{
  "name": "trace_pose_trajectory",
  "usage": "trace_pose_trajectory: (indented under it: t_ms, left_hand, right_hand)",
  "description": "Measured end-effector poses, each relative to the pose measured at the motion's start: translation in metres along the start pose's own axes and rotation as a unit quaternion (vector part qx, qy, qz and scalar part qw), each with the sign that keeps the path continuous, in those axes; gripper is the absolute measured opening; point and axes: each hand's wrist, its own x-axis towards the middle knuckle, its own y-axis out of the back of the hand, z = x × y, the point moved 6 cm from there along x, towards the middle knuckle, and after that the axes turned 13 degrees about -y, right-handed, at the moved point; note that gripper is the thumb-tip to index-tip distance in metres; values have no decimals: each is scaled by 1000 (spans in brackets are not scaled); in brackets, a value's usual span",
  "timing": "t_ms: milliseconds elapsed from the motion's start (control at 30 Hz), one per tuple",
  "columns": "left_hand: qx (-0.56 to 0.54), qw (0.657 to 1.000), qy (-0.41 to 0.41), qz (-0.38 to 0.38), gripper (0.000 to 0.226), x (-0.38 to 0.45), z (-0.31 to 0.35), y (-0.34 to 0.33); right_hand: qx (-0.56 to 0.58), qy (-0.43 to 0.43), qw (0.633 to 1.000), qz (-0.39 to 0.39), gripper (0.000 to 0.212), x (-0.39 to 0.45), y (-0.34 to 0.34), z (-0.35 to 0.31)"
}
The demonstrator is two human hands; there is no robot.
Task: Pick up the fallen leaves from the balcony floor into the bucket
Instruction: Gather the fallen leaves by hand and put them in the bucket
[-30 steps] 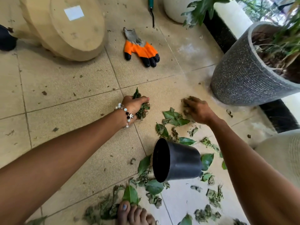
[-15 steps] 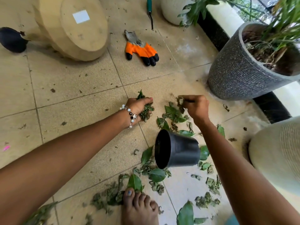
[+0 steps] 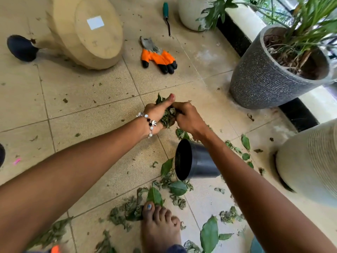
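My left hand (image 3: 156, 113), with a bead bracelet at the wrist, is closed around a bunch of green leaves (image 3: 168, 116). My right hand (image 3: 188, 117) presses against the same bunch from the right, fingers curled on it. Both hands meet just beyond a small black bucket (image 3: 197, 161), which lies on its side with its mouth facing left. Loose green and dried leaves (image 3: 177, 188) lie scattered on the beige tiles around the bucket and near my bare foot (image 3: 160, 227).
A grey speckled planter (image 3: 264, 79) stands at the right, a cream ribbed pot (image 3: 310, 161) lower right. A tipped beige pot (image 3: 91, 31), an orange and black glove (image 3: 157, 58) and a green-handled tool (image 3: 166, 17) lie farther back. Another white pot (image 3: 189, 13) stands at the top.
My right hand left the floor with leaves and came left to meet my left hand, joining both handfuls into one bunch. The pile beside the bucket has shrunk.
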Motion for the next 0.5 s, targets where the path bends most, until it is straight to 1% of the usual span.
trace_pose_trajectory:
  t_ms: [33, 67, 100, 167, 200, 233, 267, 300, 333, 367, 400, 433, 467, 500]
  left_hand:
    - [3, 1000, -6, 8, 57, 0, 1, 2]
    - [10, 1000, -10, 14, 56, 0, 2, 3]
    - [20, 1000, -16, 18, 52, 0, 2, 4]
    - [43, 998, -26, 29, 39, -2, 4, 5]
    - [54, 997, -31, 36, 36, -2, 6, 6]
    - [63, 996, -36, 44, 33, -2, 8, 8]
    - [69, 996, -38, 49, 30, 0, 8, 10]
    - [74, 995, -38, 54, 26, 1, 9, 13]
    - [76, 995, -36, 59, 22, 2, 10, 17]
    - [77, 994, -32, 66, 21, 3, 11, 20]
    - [78, 994, -28, 76, 21, 4, 11, 24]
    - [76, 993, -26, 81, 21, 5, 11, 28]
    - [72, 994, -23, 83, 20, 5, 11, 30]
    - [64, 994, -19, 83, 16, 5, 11, 31]
  right_hand:
    - [86, -24, 995, -38, 47, -1, 0, 2]
    - [171, -51, 982, -65, 52, -1, 2, 5]
    - [234, -75, 966, -81, 52, 0, 6, 8]
    - [264, -102, 956, -79, 43, 3, 19, 12]
    - [272, -115, 953, -64, 35, 5, 27, 17]
    - [276, -130, 952, -37, 27, 7, 34, 23]
    - [258, -147, 955, 5, 21, 10, 42, 33]
    - [192, -161, 966, 54, 18, 14, 50, 45]
    - [73, -178, 977, 88, 21, 19, 55, 59]
    - [-58, -203, 974, 85, 34, 24, 56, 74]
    - [-165, -227, 958, 55, 53, 27, 52, 87]
    - [-237, -242, 941, 21, 72, 28, 46, 97]
    - [-277, -247, 928, -4, 87, 29, 39, 105]
    - [-296, -244, 923, -17, 97, 29, 32, 107]
